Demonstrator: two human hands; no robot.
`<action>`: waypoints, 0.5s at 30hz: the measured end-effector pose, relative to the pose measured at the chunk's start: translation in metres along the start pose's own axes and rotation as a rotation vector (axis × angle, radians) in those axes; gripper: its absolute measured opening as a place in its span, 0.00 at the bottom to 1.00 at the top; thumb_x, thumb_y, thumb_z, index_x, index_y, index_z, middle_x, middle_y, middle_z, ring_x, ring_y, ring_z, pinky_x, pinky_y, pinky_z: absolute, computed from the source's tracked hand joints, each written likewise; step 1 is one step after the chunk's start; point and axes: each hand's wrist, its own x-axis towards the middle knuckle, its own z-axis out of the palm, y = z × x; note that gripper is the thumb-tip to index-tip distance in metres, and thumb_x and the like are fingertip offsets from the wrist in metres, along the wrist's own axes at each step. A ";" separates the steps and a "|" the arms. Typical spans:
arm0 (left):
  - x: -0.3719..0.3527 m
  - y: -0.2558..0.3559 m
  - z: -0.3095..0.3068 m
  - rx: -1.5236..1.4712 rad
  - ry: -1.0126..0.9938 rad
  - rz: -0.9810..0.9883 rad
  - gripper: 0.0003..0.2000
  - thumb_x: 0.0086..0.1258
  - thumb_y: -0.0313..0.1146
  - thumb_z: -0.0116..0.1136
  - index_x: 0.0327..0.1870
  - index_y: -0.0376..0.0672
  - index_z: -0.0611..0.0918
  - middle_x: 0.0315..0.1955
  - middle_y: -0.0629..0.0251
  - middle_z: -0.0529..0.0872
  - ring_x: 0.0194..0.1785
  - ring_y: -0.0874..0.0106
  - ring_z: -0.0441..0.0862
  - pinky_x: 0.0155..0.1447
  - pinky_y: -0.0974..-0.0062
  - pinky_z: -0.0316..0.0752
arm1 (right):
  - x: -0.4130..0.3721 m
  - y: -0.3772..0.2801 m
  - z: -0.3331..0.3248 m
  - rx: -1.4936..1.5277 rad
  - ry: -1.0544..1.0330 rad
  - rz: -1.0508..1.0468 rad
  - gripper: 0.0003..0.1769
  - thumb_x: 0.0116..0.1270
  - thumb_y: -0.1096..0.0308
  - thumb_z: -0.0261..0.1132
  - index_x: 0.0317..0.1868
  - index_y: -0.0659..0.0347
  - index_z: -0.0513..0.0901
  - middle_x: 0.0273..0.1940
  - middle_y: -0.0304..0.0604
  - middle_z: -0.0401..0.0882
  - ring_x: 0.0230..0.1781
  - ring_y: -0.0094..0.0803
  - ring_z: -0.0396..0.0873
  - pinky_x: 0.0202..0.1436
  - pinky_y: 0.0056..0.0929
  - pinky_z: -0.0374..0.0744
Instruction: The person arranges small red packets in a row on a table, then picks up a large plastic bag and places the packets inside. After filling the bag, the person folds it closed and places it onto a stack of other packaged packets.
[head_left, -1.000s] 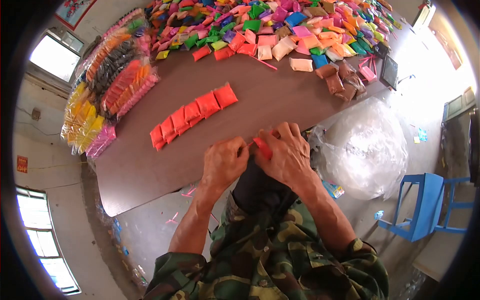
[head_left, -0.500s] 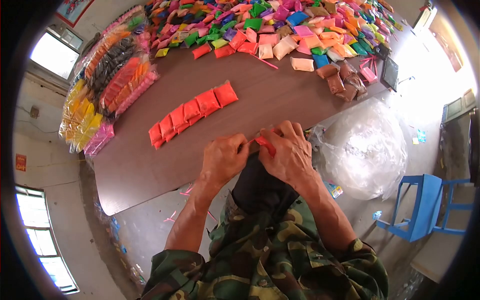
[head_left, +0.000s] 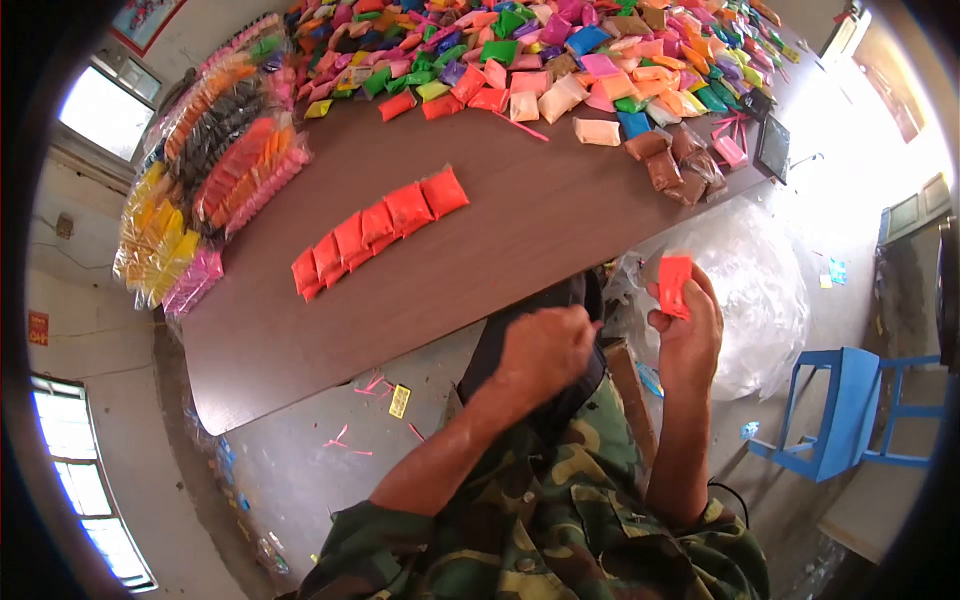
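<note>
My right hand [head_left: 692, 325] grips a small red packet [head_left: 675, 284] between thumb and fingers, held upright beyond the table's near edge. My left hand [head_left: 547, 350] hovers over my lap, its fingers curled closed; whatever may be inside them is hidden. On the brown table [head_left: 520, 215], a slanting row of overlapping red packets [head_left: 377, 228] lies to the left of both hands, touching neither.
A heap of multicoloured packets [head_left: 500, 50] covers the far side. Bagged packets [head_left: 215, 180] line the left edge. Brown packets [head_left: 680, 165] lie at the right, near a large clear plastic bag [head_left: 760, 310]. A blue stool [head_left: 845, 410] stands on the floor.
My hands have come apart. The right one has moved rightward with the red packet and turned it up into view. My left hand has shifted right and lower, over my lap.
</note>
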 end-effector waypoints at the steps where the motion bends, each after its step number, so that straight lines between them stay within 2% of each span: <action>1: 0.001 0.003 -0.002 -0.073 0.018 -0.010 0.10 0.76 0.40 0.68 0.38 0.43 0.87 0.30 0.51 0.90 0.35 0.50 0.90 0.40 0.54 0.82 | 0.000 -0.004 -0.005 0.076 0.008 -0.004 0.25 0.82 0.59 0.62 0.73 0.62 0.79 0.58 0.43 0.88 0.50 0.33 0.89 0.41 0.28 0.80; 3: -0.003 0.011 -0.009 -0.228 0.033 -0.039 0.10 0.76 0.40 0.69 0.40 0.43 0.88 0.30 0.52 0.90 0.34 0.53 0.91 0.40 0.56 0.83 | -0.002 0.000 -0.026 0.154 -0.012 0.041 0.26 0.84 0.57 0.59 0.74 0.62 0.77 0.60 0.45 0.88 0.50 0.38 0.90 0.41 0.31 0.81; 4: -0.004 0.004 -0.020 -0.273 0.120 -0.069 0.08 0.76 0.36 0.70 0.41 0.42 0.88 0.27 0.57 0.89 0.30 0.63 0.89 0.37 0.64 0.82 | -0.002 0.000 -0.034 0.195 -0.021 0.070 0.26 0.84 0.56 0.59 0.74 0.62 0.76 0.60 0.44 0.88 0.50 0.38 0.90 0.40 0.31 0.81; 6: -0.008 -0.021 -0.044 -0.231 0.315 -0.129 0.06 0.77 0.33 0.71 0.40 0.42 0.87 0.23 0.62 0.86 0.26 0.74 0.83 0.32 0.71 0.77 | -0.001 0.004 -0.043 0.251 -0.016 0.137 0.26 0.85 0.54 0.58 0.73 0.61 0.76 0.58 0.44 0.88 0.49 0.40 0.90 0.40 0.33 0.82; 8: -0.011 -0.045 -0.073 -0.121 0.422 -0.230 0.07 0.78 0.32 0.70 0.39 0.41 0.86 0.21 0.65 0.84 0.24 0.77 0.77 0.29 0.72 0.72 | -0.001 0.013 -0.049 0.303 -0.017 0.196 0.25 0.85 0.53 0.58 0.71 0.61 0.77 0.57 0.44 0.88 0.48 0.40 0.90 0.40 0.33 0.82; 11: -0.023 -0.081 -0.080 -0.047 0.444 -0.210 0.08 0.78 0.34 0.71 0.38 0.41 0.86 0.20 0.65 0.81 0.22 0.77 0.74 0.28 0.71 0.70 | -0.006 0.022 -0.042 0.304 0.007 0.254 0.23 0.86 0.53 0.58 0.68 0.61 0.78 0.55 0.44 0.88 0.48 0.39 0.91 0.39 0.32 0.83; 14: -0.015 -0.047 -0.054 0.076 0.379 -0.131 0.09 0.78 0.35 0.71 0.37 0.41 0.86 0.22 0.60 0.82 0.23 0.70 0.79 0.31 0.67 0.74 | -0.012 0.029 -0.038 0.265 -0.034 0.261 0.21 0.85 0.57 0.60 0.67 0.61 0.79 0.55 0.44 0.89 0.48 0.37 0.91 0.38 0.29 0.85; 15: -0.013 -0.035 -0.037 0.080 0.326 -0.049 0.09 0.78 0.36 0.70 0.37 0.41 0.86 0.24 0.58 0.84 0.26 0.65 0.83 0.34 0.64 0.76 | -0.014 0.029 -0.034 0.252 -0.057 0.249 0.20 0.85 0.59 0.61 0.67 0.62 0.80 0.55 0.44 0.89 0.48 0.36 0.91 0.38 0.28 0.85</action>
